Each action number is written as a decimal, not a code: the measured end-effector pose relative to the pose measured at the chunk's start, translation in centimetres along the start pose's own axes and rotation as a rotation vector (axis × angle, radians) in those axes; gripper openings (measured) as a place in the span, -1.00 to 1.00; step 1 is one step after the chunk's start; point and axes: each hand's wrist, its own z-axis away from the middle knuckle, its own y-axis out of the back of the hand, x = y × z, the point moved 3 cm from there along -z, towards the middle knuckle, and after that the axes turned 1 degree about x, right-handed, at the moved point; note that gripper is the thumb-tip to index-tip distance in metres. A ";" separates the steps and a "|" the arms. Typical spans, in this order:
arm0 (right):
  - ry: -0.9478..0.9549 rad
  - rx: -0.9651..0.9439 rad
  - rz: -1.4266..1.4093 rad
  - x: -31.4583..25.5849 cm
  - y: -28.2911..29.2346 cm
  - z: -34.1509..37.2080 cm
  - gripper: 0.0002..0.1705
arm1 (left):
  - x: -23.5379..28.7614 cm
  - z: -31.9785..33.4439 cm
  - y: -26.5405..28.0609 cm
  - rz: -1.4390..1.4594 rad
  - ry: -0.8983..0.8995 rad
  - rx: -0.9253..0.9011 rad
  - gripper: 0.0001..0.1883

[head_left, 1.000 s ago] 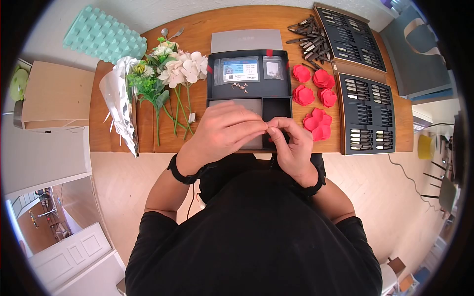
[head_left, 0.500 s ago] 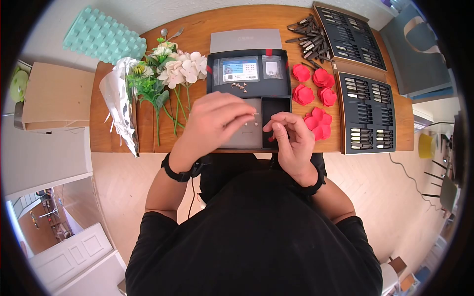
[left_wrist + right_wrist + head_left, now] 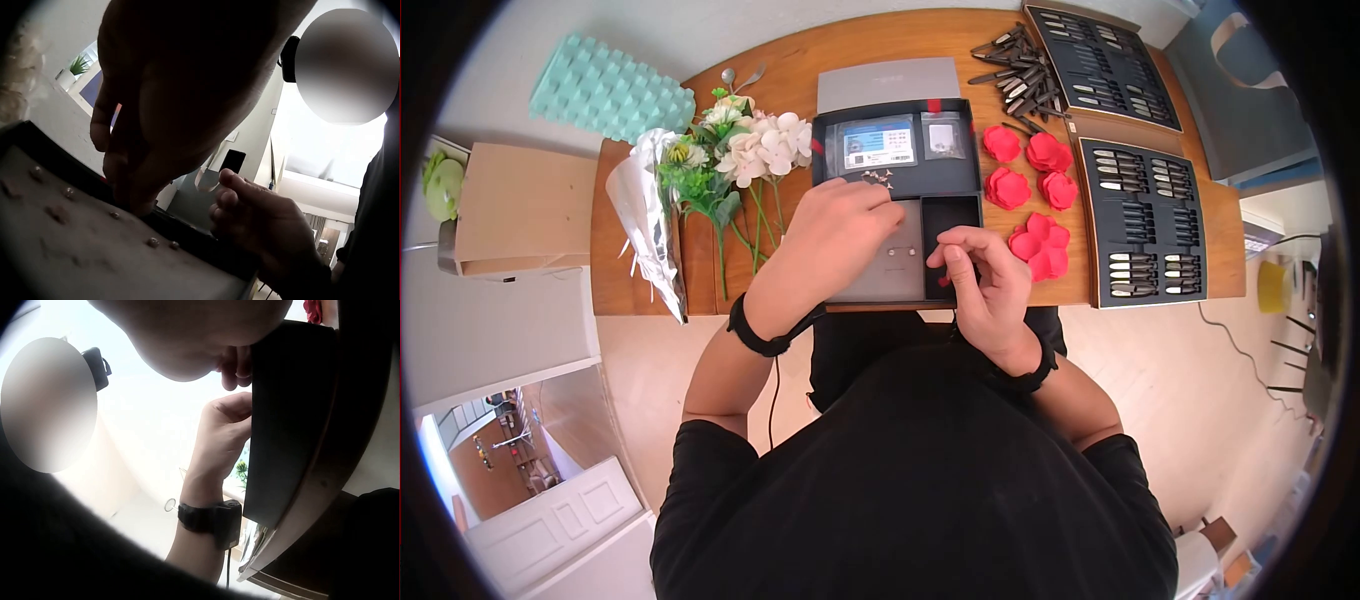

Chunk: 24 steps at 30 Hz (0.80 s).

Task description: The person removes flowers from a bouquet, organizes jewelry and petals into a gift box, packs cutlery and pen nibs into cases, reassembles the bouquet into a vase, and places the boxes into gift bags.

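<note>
The person's left hand [image 3: 835,240] is bent over the flat grey panel [image 3: 865,285] of an open black rectangular box [image 3: 940,178], near its upper edge; the fingertips are hidden from the head view — I cannot tell whether they pinch something. The right hand [image 3: 992,285] is near the narrow black compartment [image 3: 950,215] beside this panel, thumb and fingers loosely bent; whether it holds something tiny, I also cannot tell. On the panel sit tiny round shiny studs [image 3: 69,194]. Small pinkish metal pieces [image 3: 878,178] lie in the box's far part — just beyond the left hand. Red flowers [image 3: 1040,245] lie to the right, on the brown wooden bench [image 3: 790,75].
</note>
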 end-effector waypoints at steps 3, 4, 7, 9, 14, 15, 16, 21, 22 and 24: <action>0.001 0.002 0.000 -0.1 0.0 0.0 -0.88 | 0.0 -0.1 -0.4 -0.036 -0.002 -0.027 -0.87; 0.007 -0.003 0.006 -0.2 0.0 0.0 -0.88 | 0.0 -0.2 -0.4 -0.044 -0.002 -0.034 -0.87; 0.012 -0.017 0.029 -0.3 0.0 -0.1 -0.88 | 0.1 -0.4 -0.4 -0.056 -0.003 -0.047 -0.88; 0.012 -0.019 0.034 -0.3 0.0 -0.1 -0.88 | 0.2 -0.5 -0.5 -0.066 -0.006 -0.061 -0.88; 0.011 -0.028 0.048 -0.3 0.1 -0.2 -0.88 | 0.0 -0.8 -0.9 -0.061 0.001 -0.098 -0.88; 0.014 -0.032 0.049 -0.4 0.1 -0.2 -0.87 | 0.1 -0.8 -0.9 -0.060 0.011 -0.107 -0.88; 0.016 -0.035 0.051 -0.4 0.1 -0.2 -0.87 | 0.1 -0.8 -0.8 -0.059 0.021 -0.115 -0.88; 0.008 -0.035 0.051 -0.4 0.1 -0.2 -0.88 | 0.1 -0.7 -0.3 -0.048 0.025 -0.076 -0.88; 0.004 -0.034 0.054 -0.4 0.0 -0.2 -0.88 | 0.1 -0.6 -0.2 -0.038 0.027 -0.065 -0.87; 0.013 -0.036 0.061 -0.6 0.0 -0.3 -0.88 | 0.1 -0.4 -0.3 -0.029 0.035 -0.070 -0.87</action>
